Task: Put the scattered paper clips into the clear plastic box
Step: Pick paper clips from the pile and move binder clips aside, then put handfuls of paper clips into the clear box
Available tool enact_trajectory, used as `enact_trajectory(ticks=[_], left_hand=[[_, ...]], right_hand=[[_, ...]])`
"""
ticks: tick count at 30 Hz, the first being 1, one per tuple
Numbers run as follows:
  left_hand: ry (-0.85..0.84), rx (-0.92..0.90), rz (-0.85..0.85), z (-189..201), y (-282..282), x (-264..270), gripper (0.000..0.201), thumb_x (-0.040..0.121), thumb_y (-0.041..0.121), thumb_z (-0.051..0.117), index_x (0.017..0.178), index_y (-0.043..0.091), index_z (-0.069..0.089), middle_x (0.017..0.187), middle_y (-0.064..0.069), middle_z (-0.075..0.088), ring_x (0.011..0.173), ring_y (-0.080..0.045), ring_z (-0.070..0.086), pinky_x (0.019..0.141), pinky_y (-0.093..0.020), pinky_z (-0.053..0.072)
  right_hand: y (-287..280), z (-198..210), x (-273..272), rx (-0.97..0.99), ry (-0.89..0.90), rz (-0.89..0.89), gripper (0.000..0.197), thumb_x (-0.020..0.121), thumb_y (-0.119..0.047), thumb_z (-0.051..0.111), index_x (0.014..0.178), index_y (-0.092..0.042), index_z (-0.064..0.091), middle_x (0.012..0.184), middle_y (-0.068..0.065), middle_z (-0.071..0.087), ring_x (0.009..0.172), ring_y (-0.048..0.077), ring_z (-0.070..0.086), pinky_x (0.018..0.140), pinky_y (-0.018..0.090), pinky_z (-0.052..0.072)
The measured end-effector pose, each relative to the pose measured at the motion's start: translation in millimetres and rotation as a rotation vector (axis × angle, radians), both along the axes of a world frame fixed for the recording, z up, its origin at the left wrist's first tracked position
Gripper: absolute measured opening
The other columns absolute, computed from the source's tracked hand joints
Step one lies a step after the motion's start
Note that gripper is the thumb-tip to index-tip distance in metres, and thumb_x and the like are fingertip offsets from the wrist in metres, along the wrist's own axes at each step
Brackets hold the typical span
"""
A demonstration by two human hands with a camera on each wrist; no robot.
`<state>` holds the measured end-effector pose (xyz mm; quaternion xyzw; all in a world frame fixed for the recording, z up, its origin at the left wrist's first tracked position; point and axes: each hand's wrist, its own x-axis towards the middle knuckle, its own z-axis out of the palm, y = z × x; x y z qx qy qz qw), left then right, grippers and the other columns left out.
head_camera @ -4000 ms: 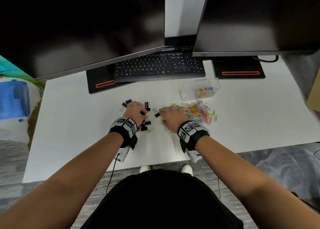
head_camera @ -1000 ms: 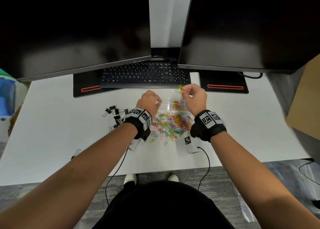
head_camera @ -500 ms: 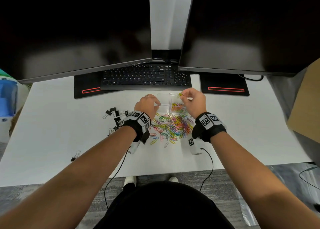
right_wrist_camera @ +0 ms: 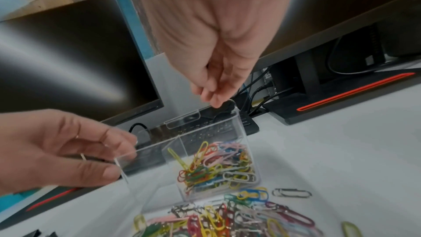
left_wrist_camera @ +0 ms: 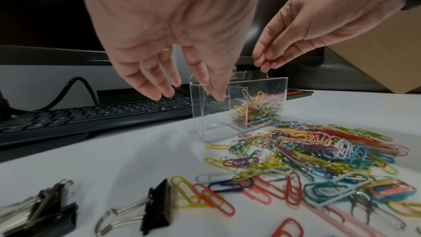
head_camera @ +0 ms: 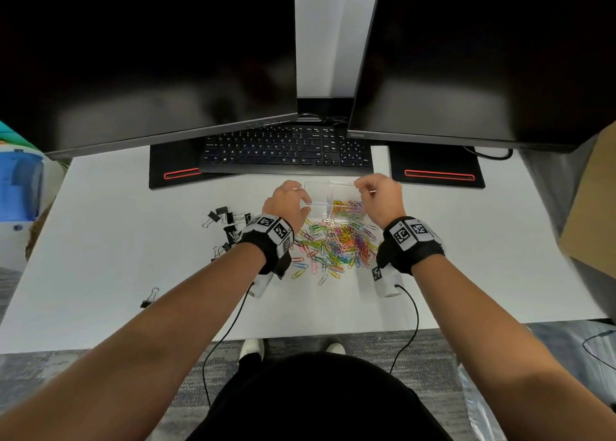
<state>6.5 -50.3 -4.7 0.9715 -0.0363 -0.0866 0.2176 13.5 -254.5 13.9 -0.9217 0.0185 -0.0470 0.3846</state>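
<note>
The clear plastic box [head_camera: 318, 192] [left_wrist_camera: 212, 114] [right_wrist_camera: 205, 132] stands just in front of the keyboard, with coloured paper clips [head_camera: 348, 205] [left_wrist_camera: 257, 111] [right_wrist_camera: 216, 165] in its right compartment. My left hand [head_camera: 288, 204] [left_wrist_camera: 189, 93] [right_wrist_camera: 91, 159] grips its left end, thumb on the near wall and fingers behind. My right hand [head_camera: 376, 193] [left_wrist_camera: 262, 64] [right_wrist_camera: 214, 96] has its fingertips bunched on the box's far right rim; I see no clip in them. A loose pile of paper clips [head_camera: 336, 244] [left_wrist_camera: 307, 154] [right_wrist_camera: 227, 219] lies just in front of the box.
Black binder clips [head_camera: 230, 224] [left_wrist_camera: 154, 205] lie left of the pile, with a lone one [head_camera: 150, 297] nearer the desk edge. A keyboard [head_camera: 286, 150], two monitors and their bases [head_camera: 436, 173] line the back. A cardboard box [head_camera: 596, 207] stands at the right.
A second ago my right hand held a yellow-green clip above the box; now it has sunk to the rim with no clip showing. My left hand keeps its hold on the box.
</note>
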Motion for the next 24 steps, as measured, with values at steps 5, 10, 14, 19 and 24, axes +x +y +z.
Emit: enact_trajectory(ticks=[5,10,14,19,24], left_hand=[[-0.073,0.005,-0.054,4.1,-13.4,2.6,0.045,0.083,0.026,0.067,0.124,0.024,0.049,0.153,0.001,0.023,0.132,-0.022,0.036,0.102,-0.038,0.041],[-0.028,0.041,-0.138,4.3,-28.3,4.5,0.066,0.087,0.021,0.063,0.144,0.024,0.028,0.152,0.002,0.03,0.134,-0.024,0.036,0.105,-0.04,0.037],[-0.03,0.041,-0.133,2.8,-21.0,7.2,0.06,0.089,0.021,0.061,0.143,0.025,0.033,0.147,0.0,0.036,0.129,-0.024,0.041,0.104,-0.039,0.039],[0.015,-0.085,-0.058,1.0,-3.1,6.3,0.059,0.088,0.014,0.063,0.141,0.019,0.037,0.141,-0.008,0.038,0.13,-0.025,0.039,0.109,-0.035,0.036],[-0.046,-0.084,0.043,-0.1,12.0,-3.7,0.066,0.089,0.014,0.06,0.146,0.013,0.026,0.15,-0.01,0.019,0.136,-0.025,0.03,0.111,-0.032,0.033]], right_hand=[[1.6,-1.1,-1.4,-0.288,0.212,0.156,0.03,0.088,0.003,0.048,0.109,-0.001,0.069,0.114,0.016,0.067,0.11,0.031,0.06,0.098,0.029,0.044],[24.8,1.0,-5.3,-0.406,0.356,0.314,0.03,0.086,-0.003,0.045,0.107,-0.005,0.067,0.109,0.018,0.067,0.103,0.036,0.061,0.088,0.036,0.05],[18.1,8.6,-1.3,-0.15,0.253,0.216,0.033,0.09,0.001,0.044,0.113,-0.005,0.067,0.118,0.012,0.066,0.112,0.028,0.059,0.101,0.029,0.044],[-6.3,7.2,-24.9,0.087,-0.007,-0.054,0.022,0.089,0.002,0.051,0.098,-0.005,0.07,0.102,0.01,0.07,0.094,0.024,0.066,0.085,0.023,0.049],[-20.3,-38.3,-52.6,-0.15,0.278,0.008,0.034,0.09,-0.006,0.052,0.123,-0.004,0.06,0.123,0.019,0.057,0.114,0.032,0.055,0.1,0.031,0.041]])
